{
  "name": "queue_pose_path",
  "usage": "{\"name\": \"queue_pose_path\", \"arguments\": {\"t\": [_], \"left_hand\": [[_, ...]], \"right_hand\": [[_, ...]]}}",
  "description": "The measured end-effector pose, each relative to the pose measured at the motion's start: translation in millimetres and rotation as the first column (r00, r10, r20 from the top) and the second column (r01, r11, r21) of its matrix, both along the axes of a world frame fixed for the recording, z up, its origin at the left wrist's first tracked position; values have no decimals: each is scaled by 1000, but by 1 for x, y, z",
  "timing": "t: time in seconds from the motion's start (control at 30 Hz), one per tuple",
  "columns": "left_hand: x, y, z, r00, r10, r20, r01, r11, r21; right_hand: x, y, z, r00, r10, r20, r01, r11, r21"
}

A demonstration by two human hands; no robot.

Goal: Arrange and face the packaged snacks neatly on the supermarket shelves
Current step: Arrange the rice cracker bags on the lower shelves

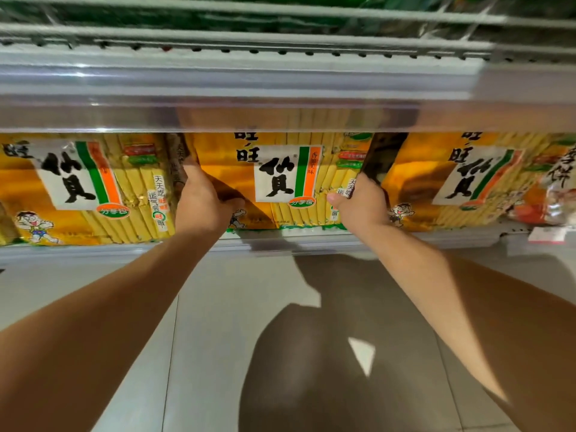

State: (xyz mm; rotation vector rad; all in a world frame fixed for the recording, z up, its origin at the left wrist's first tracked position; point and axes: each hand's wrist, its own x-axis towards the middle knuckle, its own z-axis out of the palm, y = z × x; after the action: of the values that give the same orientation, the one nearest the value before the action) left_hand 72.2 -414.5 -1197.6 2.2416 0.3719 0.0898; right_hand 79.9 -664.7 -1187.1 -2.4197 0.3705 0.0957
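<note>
1. While both arms reach up from below, the left hand [199, 198] grips the left edge of the middle yellow snack pack [280, 179], thumb lying across its front.
2. The right hand [361, 201] holds the same pack's right edge, fingers tucked behind it, thumb on the front.
3. This pack stands upright on the shelf [311, 241], facing outward, between the left yellow pack [78, 188] and the right yellow pack [461, 182].
4. A reddish pack [554, 188] sits at the far right.
5. Below lies the pale tiled floor [202, 353].
</note>
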Motion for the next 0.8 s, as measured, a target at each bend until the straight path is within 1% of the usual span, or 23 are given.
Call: {"name": "queue_pose_path", "arguments": {"t": [0.1,0.23,0.3,0.37,0.43,0.47,0.53,0.57,0.6,0.67,0.7,0.73,0.8], "left_hand": [[-1,0,-2,1000,14,0,-14,1000,27],[0,-3,-3,999,48,-15,-48,998,39],[-1,-5,-1,998,47,-29,-46,999,27],[-7,-3,6,997,67,-42,-68,998,-14],[-22,0,20,993,104,-49,-106,993,-51],[-34,0,33,991,109,-72,-112,993,-31],[-65,-1,70,978,97,-185,-88,994,57],[-83,-3,92,967,86,-240,-70,995,74],[-101,-7,117,961,59,-272,-48,998,48],[-133,-19,177,957,-30,-288,19,999,-41],[-148,-26,213,951,-87,-296,72,995,-62],[-162,-35,251,941,-160,-298,145,987,-72],[-187,-56,327,913,-309,-267,291,951,-105]], "right_hand": [[-1,0,-4,1000,-4,9,4,1000,15],[-3,0,-8,1000,-20,19,18,992,122],[-1,-1,-8,1000,-20,-9,21,990,143],[-4,-4,-2,997,-14,-71,27,983,182],[-24,-15,15,992,-24,-123,57,961,272],[-42,-22,29,990,-38,-138,80,947,312],[-86,-40,70,986,-83,-148,131,926,355],[-112,-50,95,983,-109,-150,158,915,371],[-139,-62,123,976,-145,-163,198,902,384],[-190,-87,193,945,-236,-229,315,847,428],[-215,-97,230,924,-285,-255,374,813,446],[-239,-107,269,907,-321,-273,414,799,436],[-281,-124,346,891,-331,-311,439,805,400]]}}
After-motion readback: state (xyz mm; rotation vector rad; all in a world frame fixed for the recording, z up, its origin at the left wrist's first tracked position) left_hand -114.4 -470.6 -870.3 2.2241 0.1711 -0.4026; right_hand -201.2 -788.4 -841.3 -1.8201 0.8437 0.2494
